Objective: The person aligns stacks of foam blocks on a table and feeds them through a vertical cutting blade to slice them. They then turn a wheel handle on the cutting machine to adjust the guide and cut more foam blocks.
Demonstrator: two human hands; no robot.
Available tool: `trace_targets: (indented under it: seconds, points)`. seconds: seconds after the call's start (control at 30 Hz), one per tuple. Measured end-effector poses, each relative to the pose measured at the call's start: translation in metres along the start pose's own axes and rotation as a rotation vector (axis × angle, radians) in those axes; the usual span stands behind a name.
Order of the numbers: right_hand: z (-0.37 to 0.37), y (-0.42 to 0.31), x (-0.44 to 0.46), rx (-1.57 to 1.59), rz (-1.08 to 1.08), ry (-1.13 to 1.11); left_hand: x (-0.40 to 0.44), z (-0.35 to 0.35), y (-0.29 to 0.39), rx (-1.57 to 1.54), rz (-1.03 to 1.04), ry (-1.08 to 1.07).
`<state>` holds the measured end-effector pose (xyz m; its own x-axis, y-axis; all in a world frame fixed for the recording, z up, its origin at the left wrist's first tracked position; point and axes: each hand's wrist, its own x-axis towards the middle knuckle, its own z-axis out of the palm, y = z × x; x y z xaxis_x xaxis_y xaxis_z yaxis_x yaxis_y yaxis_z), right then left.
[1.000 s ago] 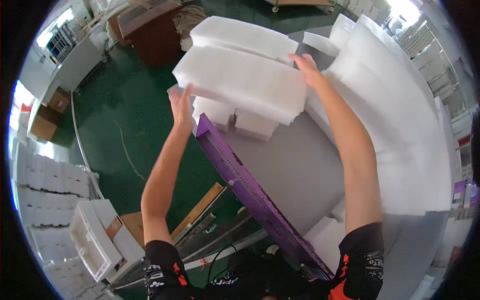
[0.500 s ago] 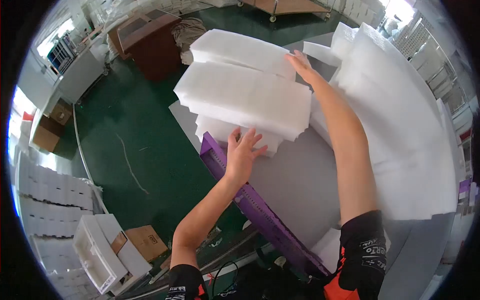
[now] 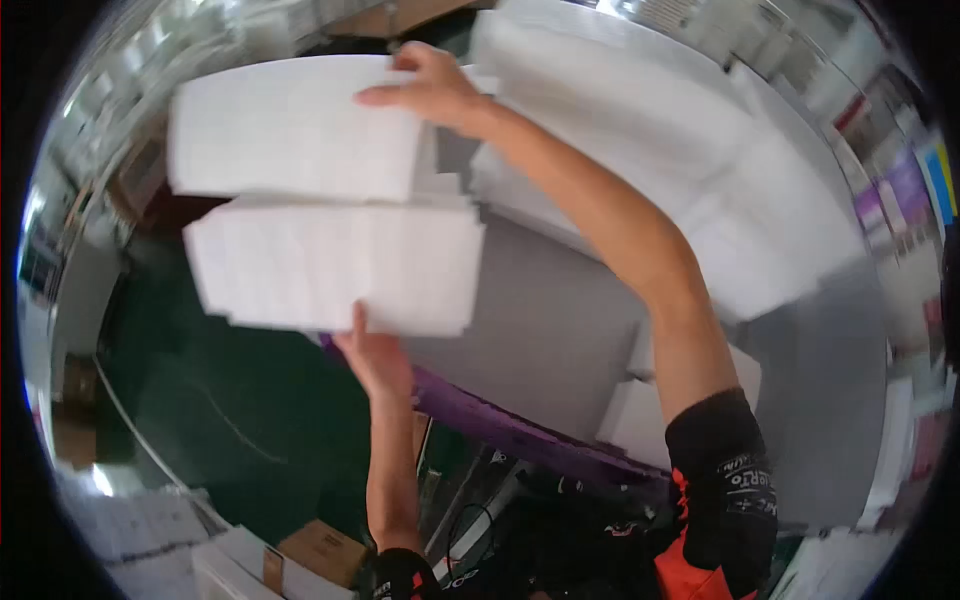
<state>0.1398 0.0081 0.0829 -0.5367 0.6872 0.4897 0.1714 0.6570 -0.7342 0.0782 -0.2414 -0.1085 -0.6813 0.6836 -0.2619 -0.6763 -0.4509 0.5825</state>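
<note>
From here I can see two stacks of white foam in the upper left of the frame, a far stack [image 3: 295,125] and a near stack [image 3: 335,265], lying close alongside each other. The right hand [image 3: 428,90] is at the right end of the far stack, with thumb and fingers spread and touching the foam near its far edge. Below it and well apart, the left hand [image 3: 378,362] is at the front edge of the near stack, one finger raised against the foam; the view there is blurred, so I can't tell whether that hand is gripping. Grey tabletop [image 3: 540,315] shows at the centre, with a purple rail [image 3: 500,425] along its near side. Large white foam sheets [image 3: 630,130] fill the upper right, and small white blocks [image 3: 635,418] sit at lower right, beside the right forearm.
</note>
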Motion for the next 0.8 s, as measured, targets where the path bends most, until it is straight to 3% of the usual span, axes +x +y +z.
trace_targets:
  seconds: [0.03,0.1,0.13,0.2,0.3,0.37,0.43,0.47,0.53,0.57,0.6,0.7,0.8]
  points:
    - [-0.019,-0.028,-0.021,0.120,0.015,-0.037,-0.005,-0.007,0.004,-0.011,0.040,-0.014]
    - [-0.059,-0.064,-0.079,0.106,-0.174,0.058,-0.008,-0.028,0.019,0.011,0.194,-0.165]
    - [-0.075,-0.080,-0.119,0.080,-0.153,0.099,-0.014,-0.047,0.036,-0.031,0.205,-0.197]
    - [-0.116,-0.096,-0.191,0.256,-0.269,0.140,-0.011,-0.056,0.067,0.072,0.314,-0.428]
    - [-0.161,-0.079,-0.318,0.371,0.022,0.047,-0.029,-0.009,0.093,0.215,0.376,-0.643]
    - [-0.171,-0.065,-0.415,0.293,0.234,0.041,-0.031,0.019,0.094,0.537,0.397,-0.870]
    - [-0.153,-0.069,-0.499,0.571,0.542,0.214,-0.054,0.074,0.066,0.745,0.331,-0.994]
    - [-0.145,-0.085,-0.529,0.672,0.810,0.310,-0.079,0.113,0.049,0.836,0.303,-1.136]
    - [-0.117,-0.083,-0.579,0.972,0.846,0.551,-0.127,0.196,0.005,0.952,0.206,-1.438]
    - [-0.118,-0.089,-0.589,0.991,0.851,0.563,-0.144,0.227,-0.021,0.951,0.067,-1.535]
    - [-0.116,-0.107,-0.605,1.010,0.856,0.595,-0.167,0.247,-0.035,0.972,-0.073,-1.575]
    - [-0.121,-0.136,-0.620,1.073,0.888,0.681,-0.192,0.305,-0.093,1.145,-0.229,-1.731]
    - [-0.117,-0.117,-0.638,1.151,0.900,0.704,-0.212,0.321,-0.179,1.320,-0.285,-1.855]
